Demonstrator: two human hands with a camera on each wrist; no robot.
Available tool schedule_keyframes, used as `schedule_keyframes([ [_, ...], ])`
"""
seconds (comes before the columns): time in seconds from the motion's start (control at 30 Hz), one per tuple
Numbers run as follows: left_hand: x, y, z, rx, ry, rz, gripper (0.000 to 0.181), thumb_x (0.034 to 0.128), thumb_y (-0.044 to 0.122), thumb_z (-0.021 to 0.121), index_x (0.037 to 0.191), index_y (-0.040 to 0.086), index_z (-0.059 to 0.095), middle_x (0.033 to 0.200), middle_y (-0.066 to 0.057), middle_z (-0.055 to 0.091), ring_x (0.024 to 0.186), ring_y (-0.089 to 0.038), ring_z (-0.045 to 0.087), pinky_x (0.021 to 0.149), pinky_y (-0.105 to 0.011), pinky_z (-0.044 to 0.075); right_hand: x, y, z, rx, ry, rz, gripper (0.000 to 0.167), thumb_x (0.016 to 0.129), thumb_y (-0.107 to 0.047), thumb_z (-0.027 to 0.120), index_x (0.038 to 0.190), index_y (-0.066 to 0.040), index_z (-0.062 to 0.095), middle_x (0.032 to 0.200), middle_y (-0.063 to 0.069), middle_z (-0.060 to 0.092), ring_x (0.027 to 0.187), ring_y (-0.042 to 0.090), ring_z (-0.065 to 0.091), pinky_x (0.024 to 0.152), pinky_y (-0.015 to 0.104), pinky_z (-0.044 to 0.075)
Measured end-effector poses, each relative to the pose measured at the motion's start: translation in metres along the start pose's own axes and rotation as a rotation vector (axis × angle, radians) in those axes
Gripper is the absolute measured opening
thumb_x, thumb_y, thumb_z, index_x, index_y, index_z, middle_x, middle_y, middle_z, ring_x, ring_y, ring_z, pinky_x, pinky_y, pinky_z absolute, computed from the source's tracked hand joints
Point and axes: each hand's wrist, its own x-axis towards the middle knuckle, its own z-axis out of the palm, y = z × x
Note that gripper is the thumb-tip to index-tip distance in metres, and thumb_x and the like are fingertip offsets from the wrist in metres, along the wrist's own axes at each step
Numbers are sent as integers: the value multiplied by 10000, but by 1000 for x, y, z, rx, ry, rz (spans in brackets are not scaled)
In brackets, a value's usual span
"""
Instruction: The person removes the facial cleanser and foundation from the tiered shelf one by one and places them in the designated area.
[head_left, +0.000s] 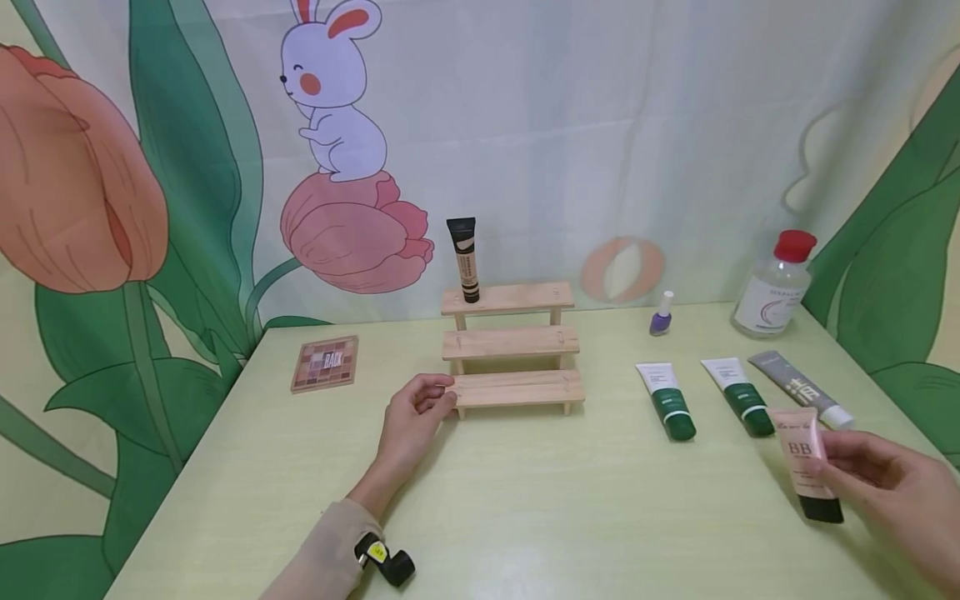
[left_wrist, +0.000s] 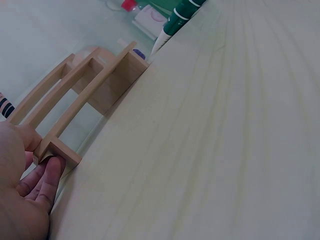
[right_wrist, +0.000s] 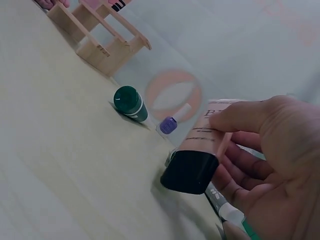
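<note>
A pink BB cream tube with a black cap is pinched in my right hand, tilted above the table's right side. In the right wrist view its black cap points down, with the thumb across the front. My left hand grips the left end of the lowest step of a three-step wooden display stand. The left wrist view shows its fingers tucked beneath that step. On the top step, at its left, stands a beige concealer tube with a black upper end.
Two green-and-white tubes and a grey tube lie to the right. Behind them stand a purple nail polish bottle and a red-capped clear bottle. An eyeshadow palette lies left of the stand. A printed curtain hangs behind the table.
</note>
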Motion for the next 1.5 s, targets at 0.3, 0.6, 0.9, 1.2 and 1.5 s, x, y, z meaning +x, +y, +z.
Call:
schedule_keyframes([
  [0.3, 0, 1, 0, 6, -3, 1, 210, 1059, 117, 766, 1267, 86, 774, 1160, -130, 770, 980, -140, 712, 823, -169, 550, -2, 21, 3, -77, -113, 112, 626, 1079, -349, 775, 1489, 86, 591, 1200, 107, 750, 871, 50, 691, 750, 222, 619],
  [0.6, 0, 1, 0, 6, -3, -3, 212, 1065, 133, 769, 1272, 90, 774, 1176, -125, 775, 999, -152, 722, 835, -164, 559, -5, 12, 4, -87, -209, 149, 709, 1063, -398, 789, 1484, 130, 572, 1235, 140, 765, 883, 35, 698, 759, 243, 627],
  [0.9, -1, 1, 0, 4, -2, 3, 215, 1065, 140, 770, 1275, 95, 774, 1176, -122, 776, 997, -152, 722, 838, -167, 566, -2, 9, 7, -213, -234, 104, 731, 1056, -489, 772, 1447, 111, 628, 1267, 228, 738, 941, 143, 712, 724, 209, 591],
  [1.2, -1, 1, 0, -3, -1, 2, 218, 1065, 123, 764, 1280, 89, 772, 1176, -133, 779, 979, -135, 722, 834, -169, 570, -7, 4, 8, -292, -167, 92, 552, 1035, -326, 833, 1325, 120, 683, 1160, 232, 748, 899, 200, 694, 653, 197, 543],
  [1.5, 1, -1, 1, 9, 10, 10, 209, 1052, 107, 773, 1260, 88, 780, 1154, -129, 769, 975, -136, 710, 826, -163, 559, -12, 1, 12, -323, -87, 98, 477, 1023, -197, 839, 1321, 129, 660, 1061, 187, 750, 841, 222, 668, 610, 233, 531],
])
